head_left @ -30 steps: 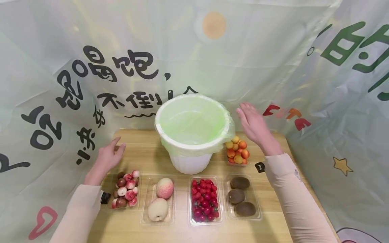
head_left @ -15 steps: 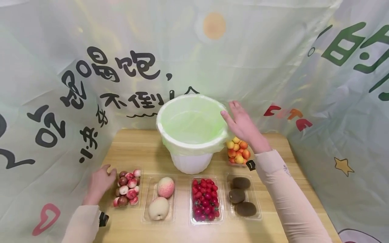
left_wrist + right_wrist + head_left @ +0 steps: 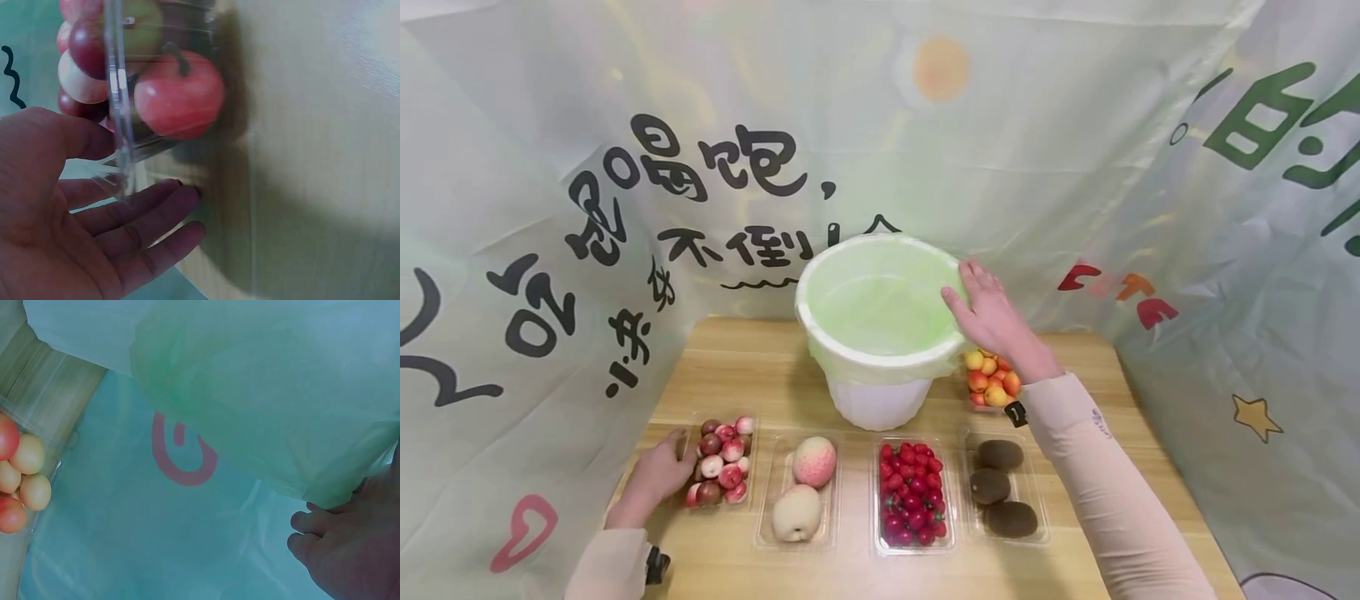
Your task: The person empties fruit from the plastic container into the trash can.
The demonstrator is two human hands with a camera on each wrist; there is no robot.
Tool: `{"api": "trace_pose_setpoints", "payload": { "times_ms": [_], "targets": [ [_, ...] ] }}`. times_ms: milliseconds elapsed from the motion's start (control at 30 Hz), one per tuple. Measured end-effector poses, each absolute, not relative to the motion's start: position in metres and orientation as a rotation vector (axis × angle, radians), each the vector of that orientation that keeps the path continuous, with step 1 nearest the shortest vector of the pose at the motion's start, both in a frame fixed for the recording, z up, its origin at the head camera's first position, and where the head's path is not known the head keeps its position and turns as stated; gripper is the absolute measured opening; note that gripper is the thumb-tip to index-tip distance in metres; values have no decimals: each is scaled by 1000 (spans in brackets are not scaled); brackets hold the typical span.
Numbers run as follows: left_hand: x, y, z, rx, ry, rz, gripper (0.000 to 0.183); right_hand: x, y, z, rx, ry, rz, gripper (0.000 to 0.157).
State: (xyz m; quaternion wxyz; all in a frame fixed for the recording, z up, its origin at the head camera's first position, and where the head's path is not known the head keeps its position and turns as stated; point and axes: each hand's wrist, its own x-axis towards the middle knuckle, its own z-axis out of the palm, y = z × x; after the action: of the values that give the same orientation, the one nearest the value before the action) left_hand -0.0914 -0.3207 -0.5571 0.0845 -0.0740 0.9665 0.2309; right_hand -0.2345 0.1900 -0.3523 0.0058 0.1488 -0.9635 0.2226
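At the table's left, my left hand [image 3: 658, 475] reaches the side of a clear plastic box of small red, white and brown fruits [image 3: 727, 458]. In the left wrist view its thumb touches the box edge, and its relaxed fingers [image 3: 156, 219] extend near the box's lower side. On the right, my right hand [image 3: 992, 317] holds the rim of a white bin [image 3: 880, 404], with the thumb over the inner edge and the fingers outside. A pale green bag [image 3: 880, 308] lines the bin. In the right wrist view the bag hides part of that hand.
Across the front stand boxes of peach-like fruits [image 3: 797, 512], strawberries and cherries [image 3: 913, 496], and kiwis [image 3: 1003, 467]. A box of orange-yellow fruits [image 3: 992, 383] sits behind the right forearm. Printed cloth walls [image 3: 1037, 150] enclose the wooden table [image 3: 850, 579].
My left hand has come down and toward me to the fruit box. My right hand has moved left onto the bin's rim. The boxes and the bin stay in place.
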Motion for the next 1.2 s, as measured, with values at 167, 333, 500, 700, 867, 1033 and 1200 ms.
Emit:
{"api": "trace_pose_setpoints", "payload": {
  "times_ms": [167, 333, 500, 700, 867, 1033, 1200],
  "targets": [
    [-88, -321, -560, -204, 2894, 708, 60, -235, 189, -353, 476, -3022, 689, 80],
    [-86, -321, -565, -202, 2899, 784, 51, -235, 189, -353, 490, -3024, 683, 79],
    [-89, -324, -571, -209, 2899, 888, 43, -235, 189, -351, 496, -3027, 680, 80],
    [-91, -328, -570, -231, 2830, 1010, 37, -234, 190, -352, 487, -3029, 678, 83],
    [-91, -330, -570, -258, 2746, 1080, 34, -235, 191, -355, 486, -3025, 683, 84],
    [-91, -331, -569, -237, 2749, 1088, 32, -235, 191, -355, 476, -3026, 690, 83],
    [-91, -332, -565, -242, 2716, 1115, 33, -234, 191, -353, 469, -3047, 691, 78]
  ]
}}
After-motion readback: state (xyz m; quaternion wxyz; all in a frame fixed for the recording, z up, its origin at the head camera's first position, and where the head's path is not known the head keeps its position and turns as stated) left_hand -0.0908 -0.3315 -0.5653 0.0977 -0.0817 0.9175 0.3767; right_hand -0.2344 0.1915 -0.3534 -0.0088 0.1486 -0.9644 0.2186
